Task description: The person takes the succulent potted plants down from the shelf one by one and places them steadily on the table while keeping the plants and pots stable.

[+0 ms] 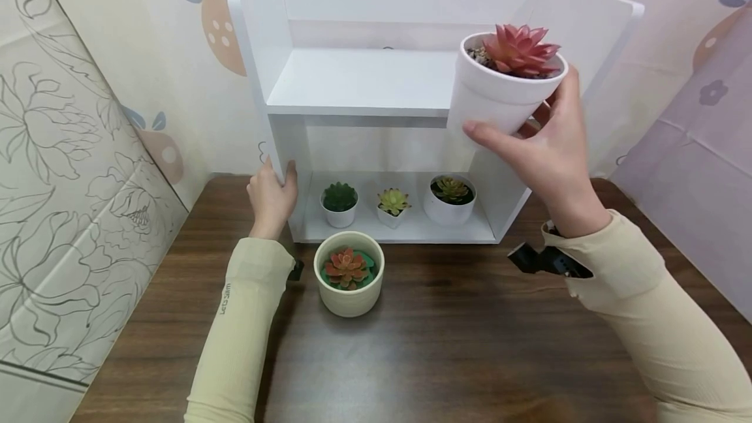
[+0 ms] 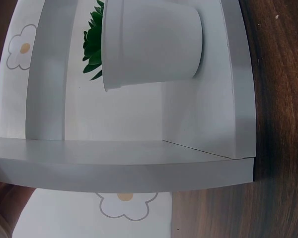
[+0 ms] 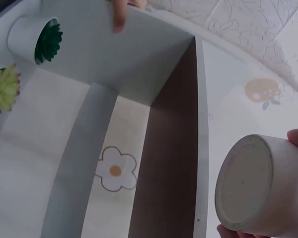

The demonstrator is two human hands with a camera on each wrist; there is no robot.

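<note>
Dark wooden tabletop (image 1: 470, 344), white shelf (image 1: 364, 83) at centre. Right hand (image 1: 549, 149) grips the pink-plant pot (image 1: 499, 93) at upper right, apparently mid-placing; left hand (image 1: 271, 198) clasps the shelf's side. Next, likely lowering the pot onto the top board.

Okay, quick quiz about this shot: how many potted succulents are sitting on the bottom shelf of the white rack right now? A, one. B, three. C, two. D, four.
B: the head view shows three small pots side by side on the bottom shelf of the white rack: a dark green succulent, a yellow-green succulent and an olive succulent.
</note>
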